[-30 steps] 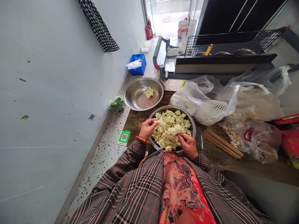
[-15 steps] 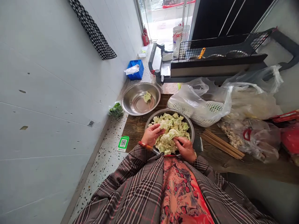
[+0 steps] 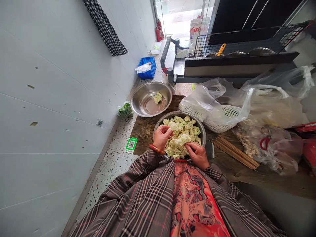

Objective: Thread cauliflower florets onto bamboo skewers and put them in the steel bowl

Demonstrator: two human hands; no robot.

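Cauliflower piece (image 3: 182, 140) — pinched in right hand (image 3: 198, 156), over steel bowl (image 3: 203, 133).

The round, shiny metal bowl (image 3: 203, 132) sits near, heaped with cream-and-green cauliflower pieces (image 3: 189, 126) lying every which way; over them I see one knobbly floret (image 3: 182, 140), its right end pinched in the right hand (image 3: 198, 155).

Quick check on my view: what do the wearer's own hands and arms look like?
The left hand and right hand are ungloved. A glossy reddish-orange bangle circles the left wrist. Both sleeves are dark grey-brown plaid with pale lines.
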